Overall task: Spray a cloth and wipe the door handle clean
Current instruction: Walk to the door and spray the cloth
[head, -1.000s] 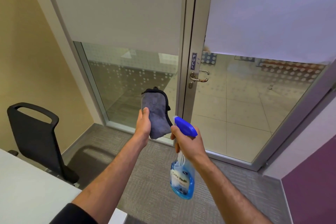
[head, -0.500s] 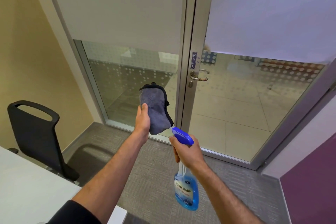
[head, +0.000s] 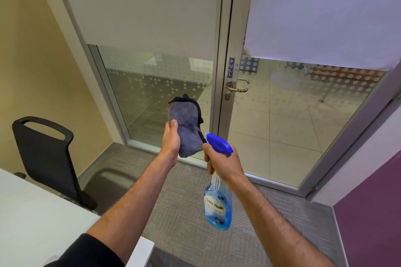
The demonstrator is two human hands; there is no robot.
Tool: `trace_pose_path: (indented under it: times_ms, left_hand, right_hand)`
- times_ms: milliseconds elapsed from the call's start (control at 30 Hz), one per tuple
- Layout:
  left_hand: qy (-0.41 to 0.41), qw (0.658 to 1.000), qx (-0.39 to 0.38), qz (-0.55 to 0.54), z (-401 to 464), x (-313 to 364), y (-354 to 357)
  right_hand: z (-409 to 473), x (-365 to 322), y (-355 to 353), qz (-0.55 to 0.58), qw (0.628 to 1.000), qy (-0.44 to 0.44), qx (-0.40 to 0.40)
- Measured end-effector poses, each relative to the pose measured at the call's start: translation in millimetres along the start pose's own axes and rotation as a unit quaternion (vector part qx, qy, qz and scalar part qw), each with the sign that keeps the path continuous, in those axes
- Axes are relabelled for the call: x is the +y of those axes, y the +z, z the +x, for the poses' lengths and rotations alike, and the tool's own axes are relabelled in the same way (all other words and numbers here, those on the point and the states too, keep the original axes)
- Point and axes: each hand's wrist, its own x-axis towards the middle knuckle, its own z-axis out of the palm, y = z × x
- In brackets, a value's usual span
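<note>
1. Against the frame half a second back, the spray bottle (head: 217,206) sits a little higher and its blue nozzle no longer touches the lower edge of the cloth (head: 186,128); a small gap shows between them now.
2. The cloth itself has barely shifted in the view and hangs at much the same height in front of the glass panel (head: 156,93).
3. The left hand (head: 171,140) holds the grey cloth upright, its thumb pressed on the near face; the other fingers are hidden behind the fabric, so the cloth is pinched between them.
4. The right hand (head: 223,163) is wrapped around the neck of the spray bottle, fingers curled tight under the blue trigger head, whose nozzle points left at the cloth.
5. The clear bottle hangs below the right hand and holds blue liquid, which fills most of its body.
6. The door handle (head: 237,88), a metal lever, sits on the door frame under a PULL sign (head: 231,67), well apart from both hands and above the cloth.
7. A black chair (head: 47,158) stands at the left beside a white bench (head: 32,223).
</note>
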Motion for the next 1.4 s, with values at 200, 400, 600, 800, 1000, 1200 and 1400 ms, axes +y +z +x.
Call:
trace_pose_path:
  times_ms: [200, 400, 600, 800, 1000, 1200, 1400]
  left_hand:
    - [0.005, 1.000, 0.001, 0.006, -3.6, 1.7, -6.7]
    - [0.011, 1.000, -0.002, 0.013, -14.0, -0.8, -5.9]
    - [0.010, 1.000, 0.004, 0.026, -21.2, -4.4, -3.0]
    - [0.006, 1.000, 0.003, -0.006, -18.9, 3.8, -8.9]
    - [0.008, 1.000, 0.005, -0.006, -25.9, 0.9, -21.6]
    - [0.006, 0.997, 0.071, -0.005, -46.3, -6.2, -61.4]
    - [-0.029, 0.986, 0.161, 0.002, -72.6, -16.3, -129.9]
  right_hand:
    - [-10.6, 18.2, 1.9, -0.024, 0.999, 0.035, -0.022]
    - [-9.5, 1.5, 3.3, 0.000, 1.000, 0.006, 0.028]
    - [-15.9, -7.5, 9.8, -0.019, 1.000, -0.009, -0.020]
    - [-30.3, 22.9, 6.9, -0.085, 0.995, 0.026, -0.038]
    - [-33.0, 30.7, -3.5, -0.024, 0.999, 0.023, -0.016]
    - [-34.5, 24.4, 17.4, -0.037, 0.996, -0.056, -0.055]
    - [-42.1, 41.3, 67.0, -0.018, 0.985, -0.067, -0.160]
